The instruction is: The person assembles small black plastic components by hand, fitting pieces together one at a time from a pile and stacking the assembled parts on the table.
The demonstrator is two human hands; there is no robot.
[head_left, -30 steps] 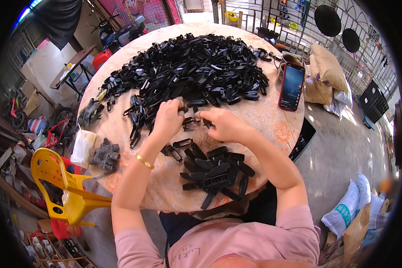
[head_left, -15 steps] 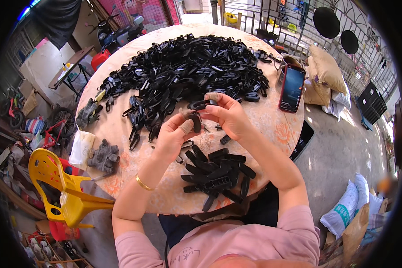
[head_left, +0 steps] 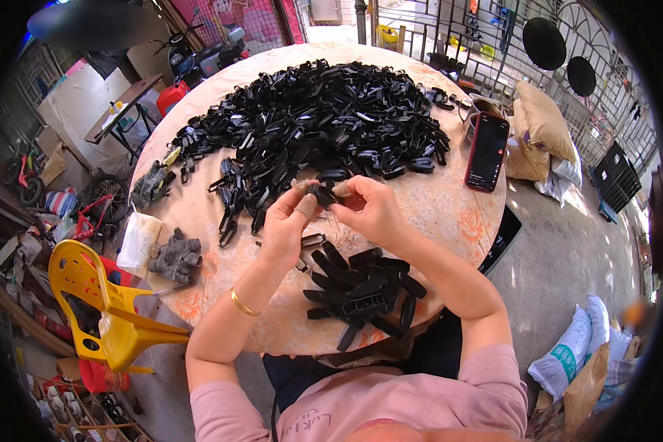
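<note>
The fingers of the left hand [head_left: 291, 221] and right hand [head_left: 368, 210] pinch shut on one black clip [head_left: 323, 194] above the counter's [head_left: 449, 214] middle, seemingly fitting it together, probably before setting it on the near-edge pile [head_left: 361, 295].

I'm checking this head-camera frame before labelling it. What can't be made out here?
- Small black part between the left hand and right hand: shape mostly covered by fingers.
- Big pile of black parts: single pieces too small and tangled to tell apart.
- Phone: screen dark.
- Table: near edge hidden by forearms and body.
</note>
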